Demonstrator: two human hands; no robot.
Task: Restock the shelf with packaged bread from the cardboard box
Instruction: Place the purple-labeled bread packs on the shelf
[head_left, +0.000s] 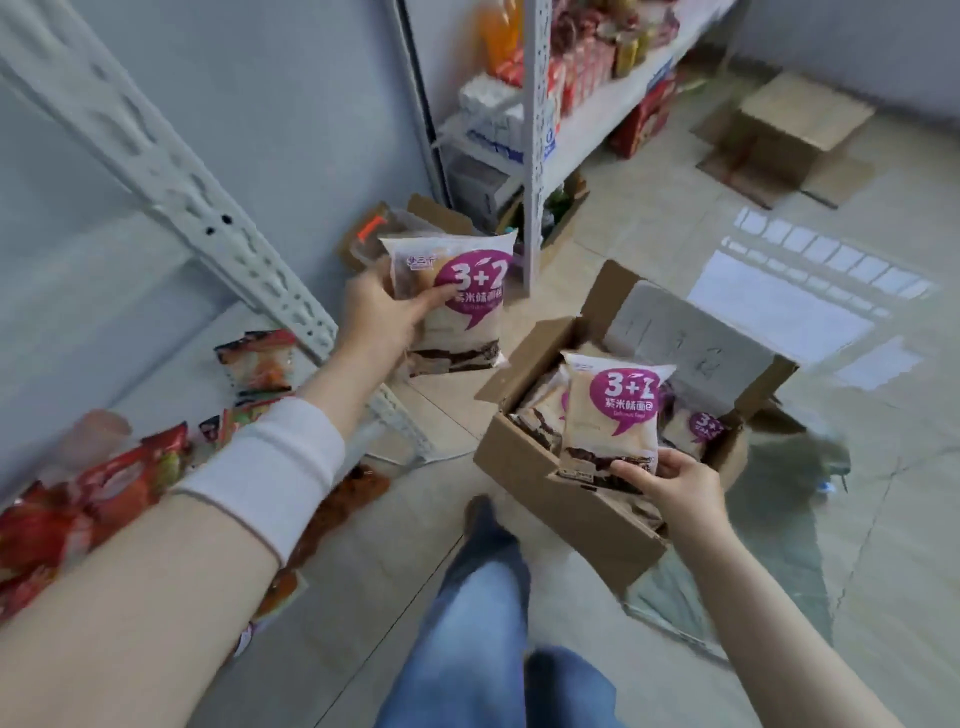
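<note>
First bread packet (452, 306) is sitting in the left hand (379, 312), fingers wrapping its side, thumb across the front, just beside the shelf upright (171, 176). Right hand (670, 483) is pinching the second bread packet (610, 415) by its bottom edge, over the cardboard box (524, 467). Advising a light squeeze, labels facing out. Free shelf spot is probably on the left, but the view is blurry.

The left bread pack (457, 312) and the right bread pack (610, 421) are pale cream with a purple speech bubble lettered in white and a dark brown band. The cardboard box (550, 496) is brown; the snack packets (104, 493) red; the jeans (483, 592) blue.
</note>
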